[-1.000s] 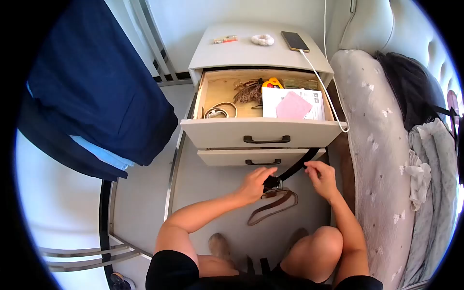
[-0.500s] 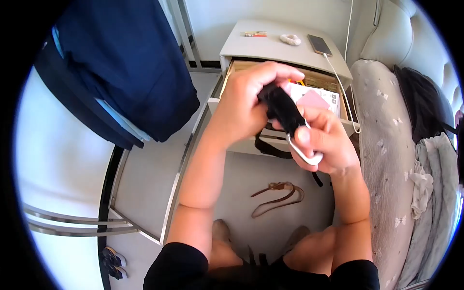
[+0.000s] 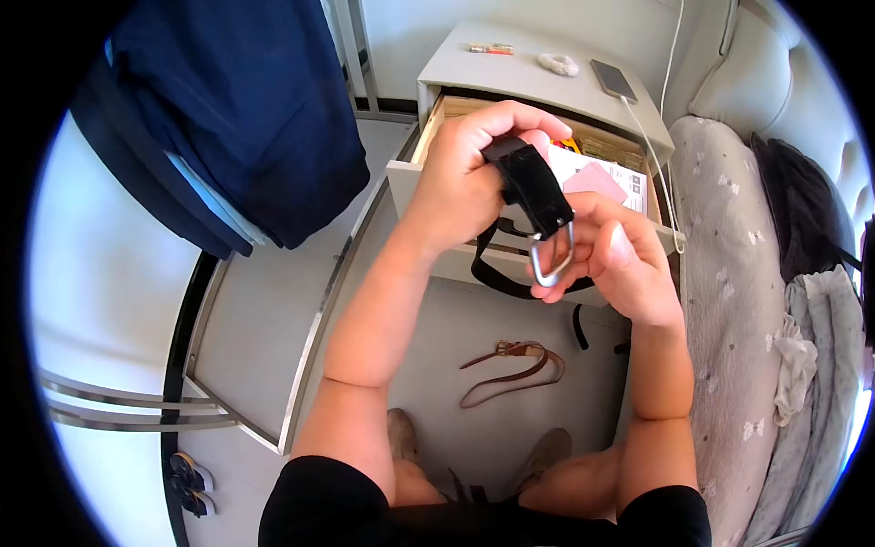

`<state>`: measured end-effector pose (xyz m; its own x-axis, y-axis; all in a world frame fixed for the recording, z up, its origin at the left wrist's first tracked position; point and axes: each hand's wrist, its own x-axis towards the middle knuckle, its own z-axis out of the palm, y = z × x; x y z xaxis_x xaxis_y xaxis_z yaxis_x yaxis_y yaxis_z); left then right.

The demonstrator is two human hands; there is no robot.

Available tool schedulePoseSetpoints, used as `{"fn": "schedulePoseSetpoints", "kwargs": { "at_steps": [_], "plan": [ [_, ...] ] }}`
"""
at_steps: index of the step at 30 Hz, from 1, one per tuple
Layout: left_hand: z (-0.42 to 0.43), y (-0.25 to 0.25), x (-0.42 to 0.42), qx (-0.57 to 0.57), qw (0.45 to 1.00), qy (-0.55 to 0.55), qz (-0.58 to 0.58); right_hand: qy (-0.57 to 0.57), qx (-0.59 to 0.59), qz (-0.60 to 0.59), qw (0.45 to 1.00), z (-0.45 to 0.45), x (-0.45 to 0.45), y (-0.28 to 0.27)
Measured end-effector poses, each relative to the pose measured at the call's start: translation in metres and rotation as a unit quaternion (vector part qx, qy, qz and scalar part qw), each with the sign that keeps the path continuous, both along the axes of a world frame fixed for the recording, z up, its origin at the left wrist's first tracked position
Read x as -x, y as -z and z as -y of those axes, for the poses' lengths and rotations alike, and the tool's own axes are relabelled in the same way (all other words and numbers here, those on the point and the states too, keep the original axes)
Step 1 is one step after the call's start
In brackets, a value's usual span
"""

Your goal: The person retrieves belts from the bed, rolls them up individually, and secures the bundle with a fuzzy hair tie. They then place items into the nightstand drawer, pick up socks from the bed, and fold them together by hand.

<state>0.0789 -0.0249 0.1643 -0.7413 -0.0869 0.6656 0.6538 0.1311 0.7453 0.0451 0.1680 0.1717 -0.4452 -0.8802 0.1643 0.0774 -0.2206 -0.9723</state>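
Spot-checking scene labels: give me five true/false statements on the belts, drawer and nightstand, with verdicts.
1. The left hand holds the black belt. True.
2. The brown belt lies in the upper drawer. False: the brown belt lies on the floor.
3. The phone lies on top of the nightstand. True.
4. The upper drawer is fully shut. False: it is pulled open.
5. A pink sheet lies over a white sheet. True.

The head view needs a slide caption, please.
Left hand holding a black belt, right hand at its buckle; brown belt on floor.
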Motion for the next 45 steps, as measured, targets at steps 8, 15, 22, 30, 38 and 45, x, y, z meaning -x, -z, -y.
{"fn": "schedulePoseSetpoints", "kwargs": {
  "at_steps": [8,15,22,30,38,45],
  "plan": [
    [0.002,-0.001,-0.003,0.090,0.994,-0.031,0.049,0.307,0.051,-0.439,0.843,0.015,-0.016,0.008],
    [-0.012,0.002,-0.014,0.260,0.926,0.193,0.193,0.412,0.069,-0.191,0.888,-0.001,0.005,-0.022],
    [-0.005,0.005,-0.016,0.123,0.935,0.264,0.202,0.313,0.070,-0.168,0.932,-0.001,0.032,-0.004],
    [0.012,0.001,-0.025,-0.016,0.897,0.354,0.262,0.156,0.080,-0.430,0.886,-0.013,0.029,-0.006],
    [0.027,-0.007,-0.029,0.169,0.971,0.153,0.068,-0.142,-0.054,-0.012,0.988,-0.008,0.008,0.003],
    [-0.003,0.041,0.007,-0.013,0.998,0.048,0.040,-0.015,0.038,0.071,0.997,0.012,-0.014,-0.005]
  ]
}}
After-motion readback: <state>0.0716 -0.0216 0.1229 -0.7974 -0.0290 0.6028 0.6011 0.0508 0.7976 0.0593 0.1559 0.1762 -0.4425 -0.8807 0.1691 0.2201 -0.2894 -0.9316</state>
